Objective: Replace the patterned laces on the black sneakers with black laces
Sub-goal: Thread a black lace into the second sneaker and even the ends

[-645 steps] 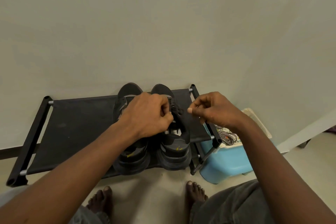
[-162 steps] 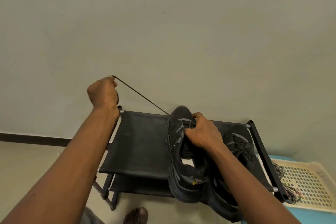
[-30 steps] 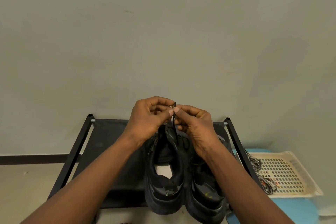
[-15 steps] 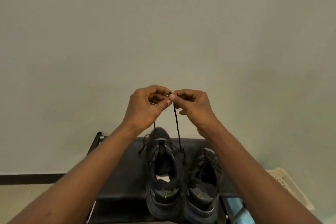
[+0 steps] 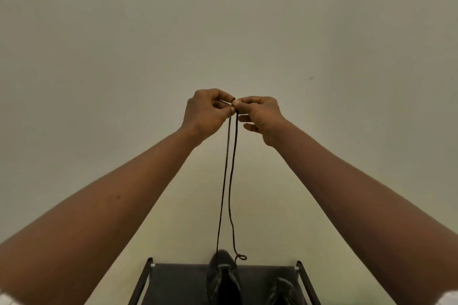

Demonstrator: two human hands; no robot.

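Observation:
Both my hands are raised high in front of the wall, fingertips together. My left hand (image 5: pixel 207 112) and my right hand (image 5: pixel 260 116) each pinch one end of the black lace (image 5: pixel 229 181). Its two strands hang down side by side to the left black sneaker (image 5: pixel 223 280) at the bottom edge. One strand has a small loop just above the shoe. The right black sneaker (image 5: pixel 282 291) stands beside it, mostly cut off by the frame.
The sneakers stand on a black fabric shoe rack (image 5: pixel 178 285) against a plain pale wall (image 5: pixel 223 32). Only the rack's top back part shows at the bottom of the frame.
Both hands have risen well above the shoes, drawing the two lace ends up together. The view has tilted upward, so the shoes and rack have dropped to the bottom edge and the basket is out of view.

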